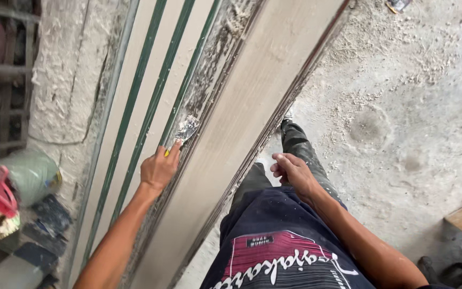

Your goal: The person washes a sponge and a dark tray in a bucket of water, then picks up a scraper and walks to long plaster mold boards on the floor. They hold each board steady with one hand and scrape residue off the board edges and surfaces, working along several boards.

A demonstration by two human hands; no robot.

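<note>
Pinching a scraper (187,130), the left hand (160,168) is pressed to a grooved door frame (151,101); the right hand (291,170) is held loosely curled, empty, beside the board (241,123).

Head view, steeply downward, close

Dusty grey concrete floor (402,123), strewn with sawdust, spreads right of the long wooden panel (241,134); a rough plastered wall (60,80) stands left of it.
</note>
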